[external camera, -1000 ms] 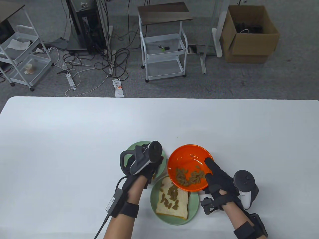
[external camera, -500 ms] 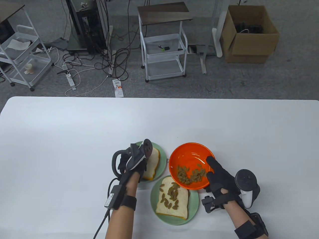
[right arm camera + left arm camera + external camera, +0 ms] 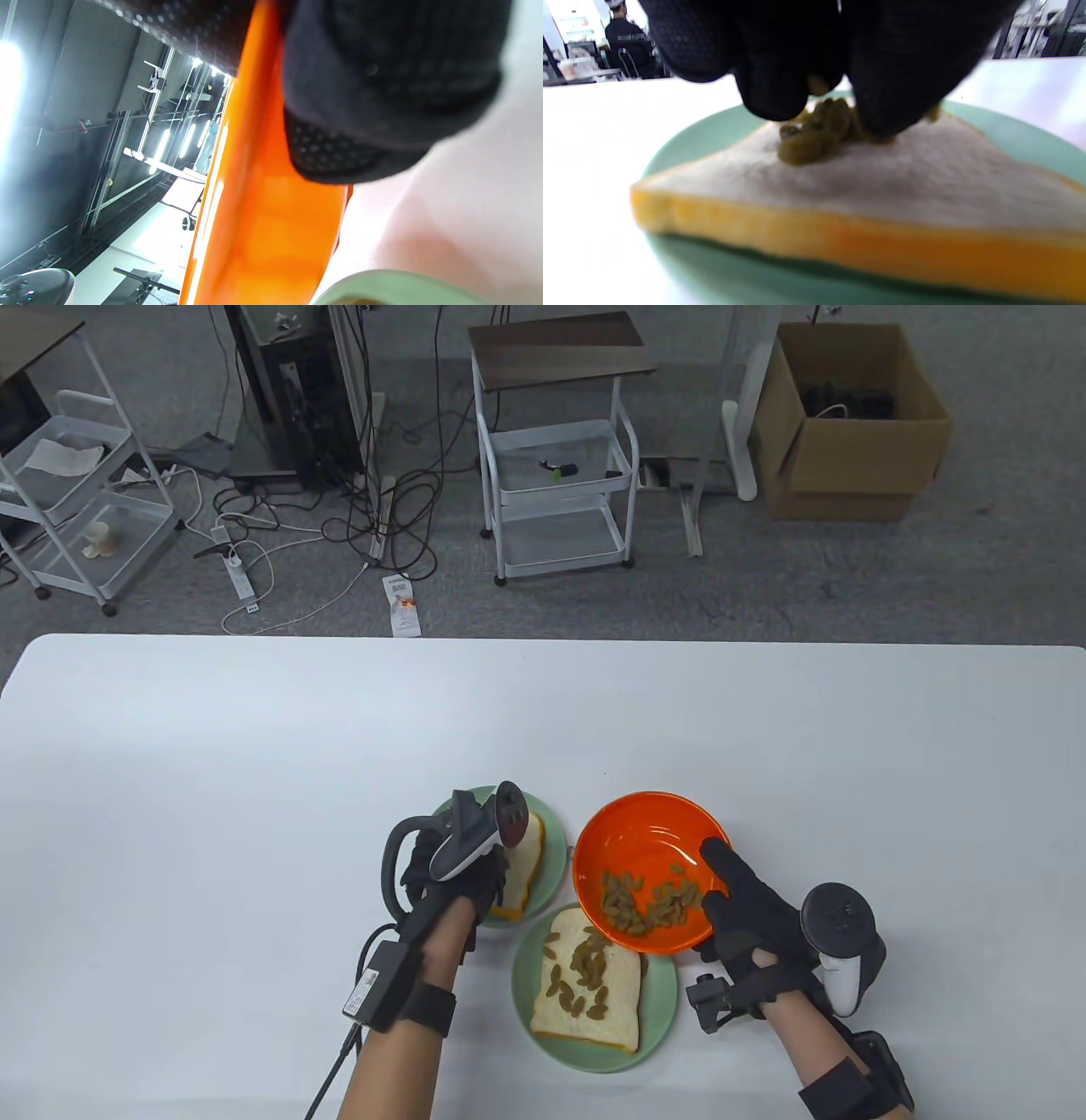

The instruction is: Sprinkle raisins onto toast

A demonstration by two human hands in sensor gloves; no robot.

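My left hand (image 3: 814, 55) pinches a clump of raisins (image 3: 814, 131) against the bare toast (image 3: 519, 872) left of the orange bowl (image 3: 649, 836), which my right hand (image 3: 751, 912) grips. Raisins seem light and sticky; small fingertip pinches suit.

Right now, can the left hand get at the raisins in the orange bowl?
Probably yes. The left hand is over the far toast, just beside the orange bowl. The bowl's open top faces it, and the right hand holds only the far rim, leaving the raisins uncovered.
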